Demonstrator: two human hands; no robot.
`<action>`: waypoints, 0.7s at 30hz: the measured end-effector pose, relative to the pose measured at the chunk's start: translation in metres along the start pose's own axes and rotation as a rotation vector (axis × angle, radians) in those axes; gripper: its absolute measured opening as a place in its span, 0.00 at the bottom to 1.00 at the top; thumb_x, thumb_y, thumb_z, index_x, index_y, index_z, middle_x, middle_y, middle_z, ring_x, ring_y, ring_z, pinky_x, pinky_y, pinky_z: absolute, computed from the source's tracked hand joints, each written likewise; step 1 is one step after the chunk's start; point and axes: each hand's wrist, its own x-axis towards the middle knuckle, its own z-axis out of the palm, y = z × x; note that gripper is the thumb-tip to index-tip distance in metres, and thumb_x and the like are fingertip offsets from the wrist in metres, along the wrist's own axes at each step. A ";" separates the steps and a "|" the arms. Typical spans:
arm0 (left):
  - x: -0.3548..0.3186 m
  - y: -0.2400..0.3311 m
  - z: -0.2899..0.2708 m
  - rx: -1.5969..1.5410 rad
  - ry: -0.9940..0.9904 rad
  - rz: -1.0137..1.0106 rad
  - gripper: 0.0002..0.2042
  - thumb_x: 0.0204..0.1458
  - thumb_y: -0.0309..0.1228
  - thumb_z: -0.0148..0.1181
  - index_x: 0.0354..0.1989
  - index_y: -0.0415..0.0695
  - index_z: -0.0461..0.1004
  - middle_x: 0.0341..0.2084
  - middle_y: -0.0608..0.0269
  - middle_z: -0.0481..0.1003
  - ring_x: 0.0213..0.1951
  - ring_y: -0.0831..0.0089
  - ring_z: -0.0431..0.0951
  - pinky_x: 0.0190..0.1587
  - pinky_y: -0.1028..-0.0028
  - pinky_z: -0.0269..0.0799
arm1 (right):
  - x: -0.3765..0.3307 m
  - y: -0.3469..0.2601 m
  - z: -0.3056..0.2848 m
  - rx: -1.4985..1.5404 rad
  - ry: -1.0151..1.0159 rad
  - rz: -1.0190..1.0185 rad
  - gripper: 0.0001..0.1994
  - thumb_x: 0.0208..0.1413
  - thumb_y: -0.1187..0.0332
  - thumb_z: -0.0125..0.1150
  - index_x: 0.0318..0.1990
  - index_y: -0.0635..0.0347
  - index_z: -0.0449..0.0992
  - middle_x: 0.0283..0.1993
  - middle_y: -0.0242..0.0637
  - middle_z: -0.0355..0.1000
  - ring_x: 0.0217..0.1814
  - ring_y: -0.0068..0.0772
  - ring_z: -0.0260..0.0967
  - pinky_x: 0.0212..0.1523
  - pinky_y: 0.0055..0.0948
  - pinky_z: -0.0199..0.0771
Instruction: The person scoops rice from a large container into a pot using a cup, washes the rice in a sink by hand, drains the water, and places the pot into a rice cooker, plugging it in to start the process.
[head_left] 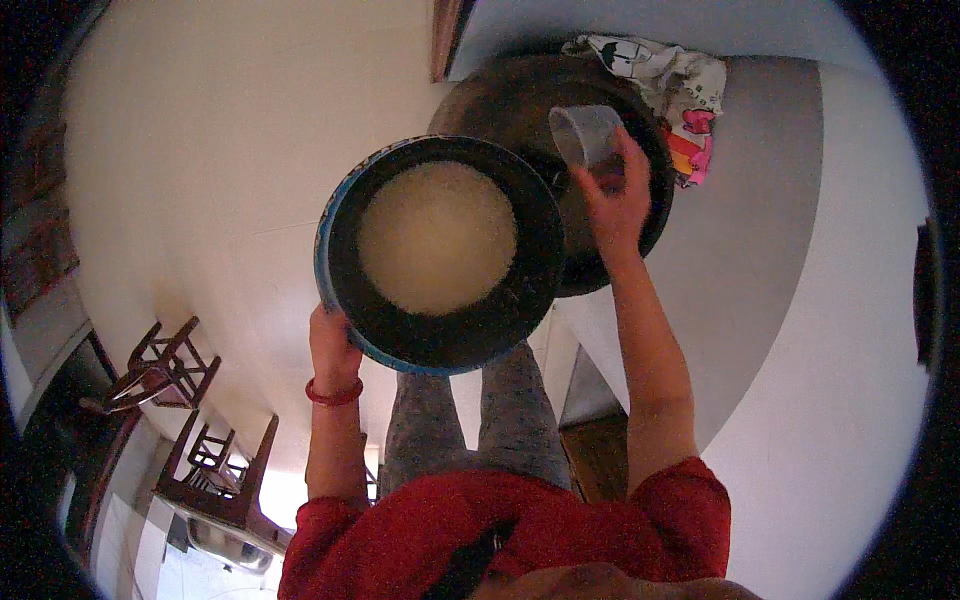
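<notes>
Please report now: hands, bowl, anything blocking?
Left hand grips blue-edged bowl; pale rice-like grains inside. Right hand holds clear plastic cup. Bowl partly hides large dark container.

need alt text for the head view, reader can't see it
A person's left hand holds a blue-rimmed bowl of pale grains, while the right hand grips a clear cup over a larger dark vessel. Patterned cloth lies beside the vessel, and wooden chairs stand at lower left.
</notes>
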 end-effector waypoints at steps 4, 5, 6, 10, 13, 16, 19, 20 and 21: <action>-0.002 0.007 -0.001 0.049 0.047 -0.049 0.12 0.47 0.22 0.50 0.40 0.31 0.68 0.36 0.56 0.73 0.35 0.69 0.74 0.39 0.73 0.71 | 0.043 0.154 0.083 -0.278 -0.209 0.268 0.35 0.38 0.59 0.67 0.56 0.58 0.61 0.58 0.43 0.57 0.55 0.46 0.59 0.54 0.38 0.61; -0.001 0.008 0.001 0.064 0.044 -0.035 0.12 0.48 0.22 0.50 0.40 0.31 0.68 0.36 0.57 0.74 0.35 0.69 0.74 0.39 0.73 0.71 | 0.054 0.210 0.102 -0.461 -0.251 0.235 0.34 0.40 0.59 0.66 0.56 0.59 0.60 0.58 0.43 0.58 0.56 0.46 0.59 0.54 0.38 0.61; 0.000 0.010 0.003 0.082 0.045 -0.021 0.11 0.48 0.23 0.51 0.40 0.31 0.68 0.36 0.57 0.74 0.35 0.70 0.74 0.39 0.73 0.71 | 0.059 0.246 0.118 -0.644 -0.295 0.202 0.34 0.41 0.58 0.64 0.56 0.59 0.60 0.58 0.42 0.58 0.56 0.46 0.59 0.55 0.37 0.61; -0.003 0.009 0.009 -0.161 0.089 0.002 0.11 0.51 0.25 0.49 0.41 0.31 0.69 0.36 0.58 0.74 0.35 0.70 0.74 0.39 0.74 0.70 | 0.047 0.230 0.195 -0.728 -0.539 0.174 0.31 0.43 0.59 0.62 0.56 0.58 0.61 0.55 0.42 0.61 0.54 0.43 0.60 0.53 0.37 0.61; -0.012 0.021 0.019 -0.121 0.146 -0.027 0.11 0.53 0.24 0.47 0.42 0.31 0.68 0.37 0.58 0.74 0.35 0.71 0.74 0.39 0.73 0.71 | 0.036 0.200 0.216 -0.542 -0.668 0.151 0.30 0.43 0.59 0.61 0.55 0.58 0.61 0.53 0.41 0.63 0.52 0.41 0.60 0.51 0.36 0.62; -0.009 0.012 0.012 -0.072 0.089 0.044 0.11 0.53 0.24 0.46 0.42 0.31 0.68 0.37 0.58 0.74 0.36 0.71 0.74 0.39 0.73 0.71 | 0.032 0.182 0.215 -0.302 -0.782 0.207 0.28 0.44 0.60 0.60 0.54 0.57 0.62 0.51 0.40 0.64 0.51 0.39 0.61 0.49 0.36 0.62; -0.008 0.011 0.010 -0.104 0.074 0.057 0.11 0.53 0.23 0.46 0.42 0.31 0.68 0.36 0.57 0.74 0.36 0.71 0.74 0.39 0.73 0.71 | 0.031 0.167 0.201 0.034 -0.889 0.398 0.27 0.45 0.61 0.59 0.54 0.57 0.63 0.49 0.39 0.65 0.49 0.36 0.62 0.48 0.36 0.63; -0.008 0.013 0.011 -0.114 0.086 0.043 0.11 0.53 0.23 0.46 0.42 0.30 0.68 0.36 0.57 0.74 0.36 0.71 0.74 0.39 0.73 0.71 | 0.034 0.163 0.194 0.167 -0.919 0.486 0.26 0.45 0.61 0.59 0.53 0.57 0.63 0.48 0.39 0.66 0.48 0.35 0.62 0.47 0.35 0.63; -0.009 0.014 0.013 -0.119 0.102 0.039 0.11 0.53 0.23 0.46 0.42 0.30 0.68 0.36 0.57 0.74 0.35 0.70 0.74 0.39 0.73 0.71 | 0.035 0.158 0.188 0.285 -0.934 0.576 0.26 0.45 0.61 0.58 0.53 0.56 0.63 0.48 0.39 0.66 0.48 0.35 0.62 0.46 0.35 0.63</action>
